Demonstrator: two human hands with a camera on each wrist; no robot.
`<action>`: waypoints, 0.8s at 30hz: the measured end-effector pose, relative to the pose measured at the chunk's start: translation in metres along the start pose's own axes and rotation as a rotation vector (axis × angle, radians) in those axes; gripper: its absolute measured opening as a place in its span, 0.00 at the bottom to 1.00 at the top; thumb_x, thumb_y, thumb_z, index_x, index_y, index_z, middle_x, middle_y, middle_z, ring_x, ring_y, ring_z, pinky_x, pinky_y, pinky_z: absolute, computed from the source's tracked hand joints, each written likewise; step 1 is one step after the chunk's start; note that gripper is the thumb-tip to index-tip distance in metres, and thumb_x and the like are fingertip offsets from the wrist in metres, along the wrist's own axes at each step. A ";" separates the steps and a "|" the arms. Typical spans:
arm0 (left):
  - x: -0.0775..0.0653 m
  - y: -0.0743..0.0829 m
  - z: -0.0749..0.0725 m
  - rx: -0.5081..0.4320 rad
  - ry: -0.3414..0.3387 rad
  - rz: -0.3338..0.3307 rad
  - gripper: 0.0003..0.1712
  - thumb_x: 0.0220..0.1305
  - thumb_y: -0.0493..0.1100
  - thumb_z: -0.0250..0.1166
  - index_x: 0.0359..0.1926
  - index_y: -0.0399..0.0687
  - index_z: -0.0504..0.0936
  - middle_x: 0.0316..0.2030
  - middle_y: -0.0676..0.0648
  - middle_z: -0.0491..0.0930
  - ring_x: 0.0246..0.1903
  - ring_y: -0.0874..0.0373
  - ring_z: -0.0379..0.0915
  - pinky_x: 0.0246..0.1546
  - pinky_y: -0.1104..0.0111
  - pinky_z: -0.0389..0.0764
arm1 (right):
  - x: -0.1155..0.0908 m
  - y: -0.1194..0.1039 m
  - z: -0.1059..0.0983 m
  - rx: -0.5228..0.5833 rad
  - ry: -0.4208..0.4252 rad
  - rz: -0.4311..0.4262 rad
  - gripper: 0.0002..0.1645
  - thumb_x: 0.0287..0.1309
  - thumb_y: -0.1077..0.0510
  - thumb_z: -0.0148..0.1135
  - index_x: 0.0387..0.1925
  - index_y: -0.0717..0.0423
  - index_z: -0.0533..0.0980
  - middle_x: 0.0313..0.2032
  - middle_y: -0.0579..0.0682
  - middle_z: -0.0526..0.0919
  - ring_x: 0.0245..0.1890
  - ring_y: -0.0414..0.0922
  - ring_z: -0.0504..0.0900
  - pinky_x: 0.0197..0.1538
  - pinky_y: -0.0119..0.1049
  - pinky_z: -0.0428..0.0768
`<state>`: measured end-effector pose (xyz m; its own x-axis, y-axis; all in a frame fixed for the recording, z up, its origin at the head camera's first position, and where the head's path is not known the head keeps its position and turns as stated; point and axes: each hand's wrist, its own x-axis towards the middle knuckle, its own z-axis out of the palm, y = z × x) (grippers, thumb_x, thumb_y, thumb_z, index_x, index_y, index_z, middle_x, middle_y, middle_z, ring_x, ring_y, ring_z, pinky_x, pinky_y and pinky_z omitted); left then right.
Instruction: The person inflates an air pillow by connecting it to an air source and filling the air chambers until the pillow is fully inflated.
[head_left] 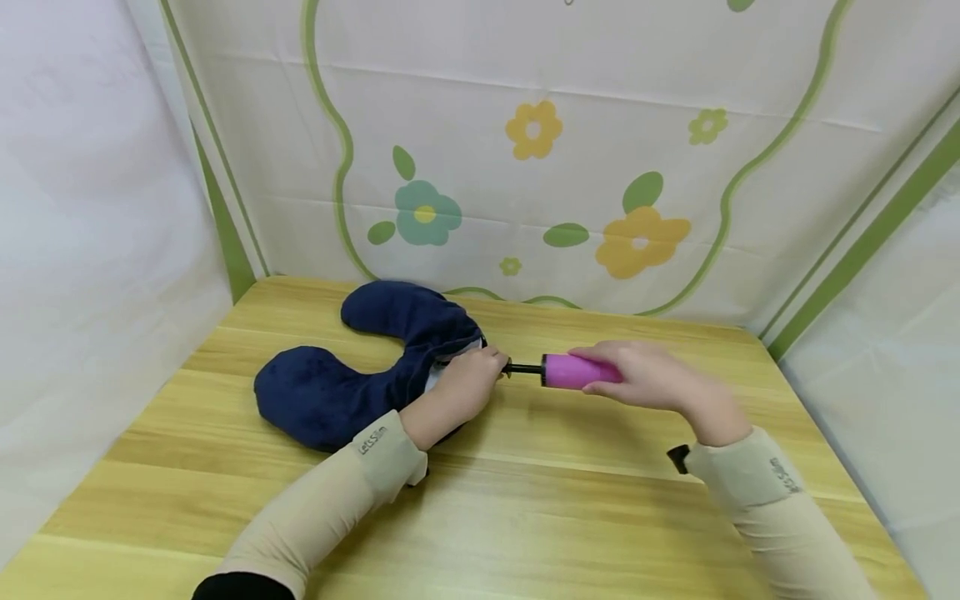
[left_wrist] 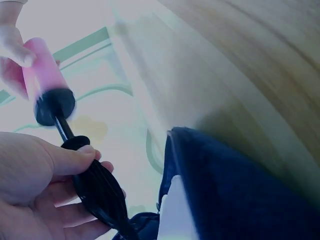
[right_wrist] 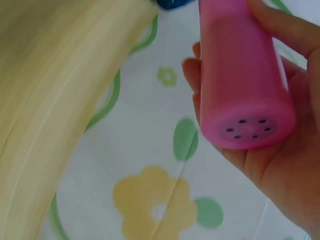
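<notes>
A navy U-shaped neck pillow [head_left: 322,408] lies on the table, its cover parted at the right side over a pale inner layer [left_wrist: 177,210]. Beside that opening my left hand [head_left: 468,383] grips the black handle end [left_wrist: 100,192] of a hand pump, thumb and fingers wrapped about it. A thin black rod [head_left: 525,368] runs from there to the pump's pink barrel [head_left: 573,372]. My right hand [head_left: 648,375] holds the barrel from its far end, thumb on one side and fingers on the other. Several small holes show in the barrel's end cap [right_wrist: 250,129] in the right wrist view.
The wood-grain table [head_left: 570,517] reaches back to a white curtain [head_left: 465,100] printed with flowers and green lines. More pale fabric [head_left: 90,208] hangs along the left and right sides. Both forearms wear beige sleeves [head_left: 322,500].
</notes>
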<state>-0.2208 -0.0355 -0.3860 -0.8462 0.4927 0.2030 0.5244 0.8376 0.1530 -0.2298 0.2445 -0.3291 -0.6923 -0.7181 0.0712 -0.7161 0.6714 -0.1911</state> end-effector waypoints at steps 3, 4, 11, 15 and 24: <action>0.001 0.000 0.000 -0.015 0.008 -0.010 0.06 0.73 0.36 0.65 0.44 0.40 0.86 0.41 0.44 0.84 0.40 0.52 0.83 0.39 0.64 0.83 | 0.015 -0.011 0.007 -0.045 0.012 -0.029 0.29 0.65 0.50 0.71 0.64 0.56 0.79 0.50 0.53 0.86 0.45 0.50 0.85 0.47 0.51 0.81; 0.001 0.000 0.000 -0.018 0.003 -0.019 0.06 0.72 0.36 0.65 0.44 0.40 0.87 0.41 0.44 0.84 0.40 0.52 0.83 0.40 0.64 0.83 | 0.019 -0.015 0.009 -0.056 0.019 -0.030 0.29 0.64 0.51 0.71 0.64 0.56 0.79 0.50 0.53 0.86 0.45 0.50 0.85 0.47 0.51 0.82; 0.002 -0.003 -0.005 -0.029 -0.012 -0.050 0.06 0.73 0.35 0.64 0.44 0.39 0.87 0.41 0.44 0.84 0.40 0.50 0.83 0.42 0.62 0.83 | 0.040 -0.031 0.022 -0.100 0.106 -0.076 0.30 0.59 0.52 0.76 0.61 0.55 0.81 0.48 0.54 0.86 0.43 0.51 0.86 0.44 0.49 0.84; 0.001 -0.007 -0.006 -0.082 -0.004 -0.075 0.07 0.72 0.36 0.66 0.46 0.40 0.87 0.42 0.45 0.84 0.42 0.50 0.83 0.43 0.62 0.83 | 0.040 -0.027 0.020 0.024 0.174 -0.026 0.31 0.54 0.52 0.80 0.59 0.55 0.82 0.51 0.54 0.86 0.47 0.53 0.85 0.48 0.51 0.83; -0.001 -0.012 -0.006 -0.163 0.023 -0.127 0.08 0.73 0.37 0.65 0.49 0.41 0.85 0.45 0.45 0.84 0.44 0.52 0.84 0.44 0.62 0.84 | 0.018 0.012 0.014 0.639 0.287 0.156 0.31 0.56 0.59 0.78 0.60 0.59 0.80 0.57 0.54 0.81 0.47 0.50 0.82 0.46 0.40 0.82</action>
<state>-0.2255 -0.0472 -0.3823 -0.9050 0.3784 0.1943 0.4237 0.8425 0.3328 -0.2492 0.2371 -0.3435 -0.8414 -0.4871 0.2340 -0.4753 0.4610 -0.7494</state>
